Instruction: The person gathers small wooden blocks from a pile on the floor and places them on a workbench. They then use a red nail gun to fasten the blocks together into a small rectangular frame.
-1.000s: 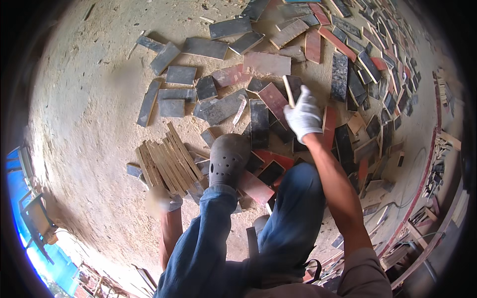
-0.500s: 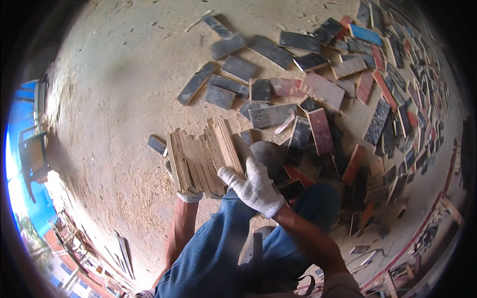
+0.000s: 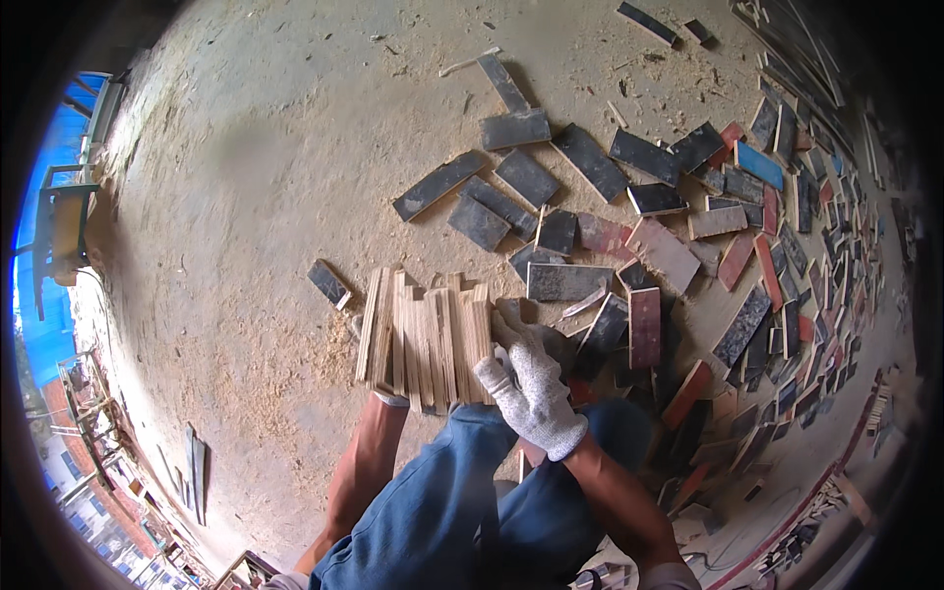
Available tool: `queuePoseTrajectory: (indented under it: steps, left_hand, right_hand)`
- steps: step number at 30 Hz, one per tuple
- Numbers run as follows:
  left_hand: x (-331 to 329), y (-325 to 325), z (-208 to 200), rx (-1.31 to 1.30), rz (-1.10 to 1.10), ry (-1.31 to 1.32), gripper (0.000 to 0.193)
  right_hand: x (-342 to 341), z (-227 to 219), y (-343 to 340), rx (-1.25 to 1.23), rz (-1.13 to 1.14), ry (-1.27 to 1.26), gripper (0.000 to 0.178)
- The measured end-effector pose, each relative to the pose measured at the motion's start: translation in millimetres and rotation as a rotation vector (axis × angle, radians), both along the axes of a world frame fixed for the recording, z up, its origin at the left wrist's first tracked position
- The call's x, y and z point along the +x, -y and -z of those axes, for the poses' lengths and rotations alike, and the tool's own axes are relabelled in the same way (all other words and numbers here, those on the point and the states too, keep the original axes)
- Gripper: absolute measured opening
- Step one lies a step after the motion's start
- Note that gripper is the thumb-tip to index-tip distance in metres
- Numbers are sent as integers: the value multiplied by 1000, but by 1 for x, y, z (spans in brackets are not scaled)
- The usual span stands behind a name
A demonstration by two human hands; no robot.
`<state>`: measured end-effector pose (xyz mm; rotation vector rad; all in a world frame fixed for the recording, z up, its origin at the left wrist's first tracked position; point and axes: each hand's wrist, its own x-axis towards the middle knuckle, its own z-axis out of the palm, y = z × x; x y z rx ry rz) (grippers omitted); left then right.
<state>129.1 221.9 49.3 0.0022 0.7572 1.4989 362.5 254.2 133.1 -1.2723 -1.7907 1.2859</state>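
Head view: right hand point(image 3: 531, 388) in white knit glove, clasped on right end of upright bundle of pale wooden strips point(image 3: 425, 339), long axes pointing away; left hand hidden beneath, grip untellable, over sawdust-strewn floor point(image 3: 246, 197).

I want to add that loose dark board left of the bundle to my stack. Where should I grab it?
Probably across its narrow width, from above: the dark board lies flat and alone on the sawdust floor, both long edges clear, just left of the bundle.

White knit glove point(image 3: 531, 388), pale wooden strips point(image 3: 428, 334)
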Motion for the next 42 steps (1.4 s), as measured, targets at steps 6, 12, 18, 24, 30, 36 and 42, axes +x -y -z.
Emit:
queuePoseTrajectory:
  steps: [6,12,18,24,30,36,42]
  left_hand:
    - [5,-22,10,31,58,2,61]
    - [40,-37,0,49,229,85,62]
    - [77,-47,3,48,399,187,64]
    - [83,-66,-1,42,464,167,65]
    - [90,-77,1,33,516,148,67]
    - [64,-78,1,10,469,75,69]
    - [97,-94,6,11,612,128,71]
  right_hand:
    - [6,-18,-23,-63,190,-86,56]
    - [26,-45,-16,-190,325,-202,69]
    - [104,4,-58,-20,534,122,36]
    - [226,84,-150,274,479,804,62]
    - [204,114,-200,-79,289,794,59]
    - [147,85,-229,66,269,885,50]
    - [199,128,-287,291,98,1247,69]
